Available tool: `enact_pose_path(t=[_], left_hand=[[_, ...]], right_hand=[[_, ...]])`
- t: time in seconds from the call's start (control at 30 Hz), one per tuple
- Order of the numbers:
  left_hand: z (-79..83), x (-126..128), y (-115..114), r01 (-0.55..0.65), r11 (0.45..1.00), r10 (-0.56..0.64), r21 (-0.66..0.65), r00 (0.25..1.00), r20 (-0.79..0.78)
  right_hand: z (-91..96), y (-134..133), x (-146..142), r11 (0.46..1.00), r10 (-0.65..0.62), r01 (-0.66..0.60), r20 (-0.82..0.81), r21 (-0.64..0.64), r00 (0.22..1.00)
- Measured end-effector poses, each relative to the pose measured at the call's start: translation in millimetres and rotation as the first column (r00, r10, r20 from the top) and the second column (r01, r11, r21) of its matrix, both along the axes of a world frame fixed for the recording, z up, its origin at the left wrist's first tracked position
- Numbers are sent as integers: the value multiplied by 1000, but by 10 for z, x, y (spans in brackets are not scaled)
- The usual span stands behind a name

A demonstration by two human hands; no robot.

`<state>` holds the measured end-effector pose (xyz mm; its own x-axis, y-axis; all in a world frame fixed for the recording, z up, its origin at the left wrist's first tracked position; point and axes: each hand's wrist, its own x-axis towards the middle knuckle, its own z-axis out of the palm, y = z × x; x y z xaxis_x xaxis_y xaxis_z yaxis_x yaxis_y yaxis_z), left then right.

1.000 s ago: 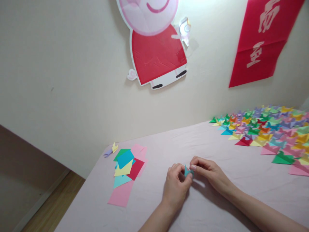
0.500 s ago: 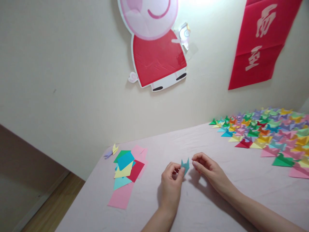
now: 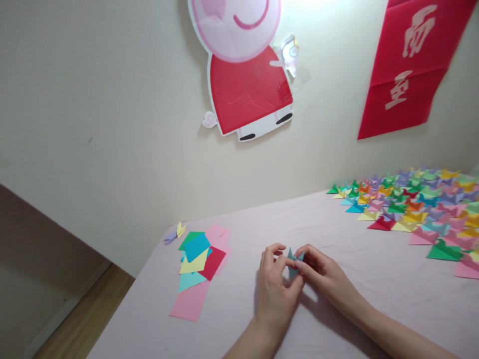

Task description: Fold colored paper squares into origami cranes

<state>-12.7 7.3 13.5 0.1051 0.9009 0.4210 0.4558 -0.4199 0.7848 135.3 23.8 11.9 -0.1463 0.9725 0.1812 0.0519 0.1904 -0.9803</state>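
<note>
Left hand (image 3: 275,286) and right hand (image 3: 322,271) – fingertips pinching a small teal folded paper figure (image 3: 294,260) between them | above the pale pink tablecloth (image 3: 374,294) | stack of coloured paper squares (image 3: 198,259) left – folded pieces (image 3: 411,209) far right.

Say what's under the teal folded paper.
The teal folded paper is pinched between the left hand and the right hand, over the pink tablecloth. The fingers cover its lower part, so whether it touches the cloth cannot be seen.
</note>
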Motion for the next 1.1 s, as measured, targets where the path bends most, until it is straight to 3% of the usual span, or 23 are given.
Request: enact_pose_path(t=[0.13, 0.3, 0.57, 0.8, 1.1], left_hand=[[5, -15, 21, 1, 988, 25, -157, 986, 164], [-62, -28, 79, 69, 956, -7, -284, 977, 213], [-26, -20, 54, 41, 975, -6, -218, 987, 159], [16, -30, 35, 42, 999, -35, -32, 978, 204], [8, -33, 41, 62, 995, -43, -78, 972, 230]], right_hand=[[12, 30, 30, 1000, -5, 5, -28, 1, 1000], [-49, 60, 50, 999, 47, -48, -47, -21, 998], [-42, 82, 66, 999, 17, -19, -67, -32, 998], [-17, 77, 49, 998, 20, -23, -51, -51, 999], [-48, 88, 68, 999, 9, -9, 4, 39, 1000]])
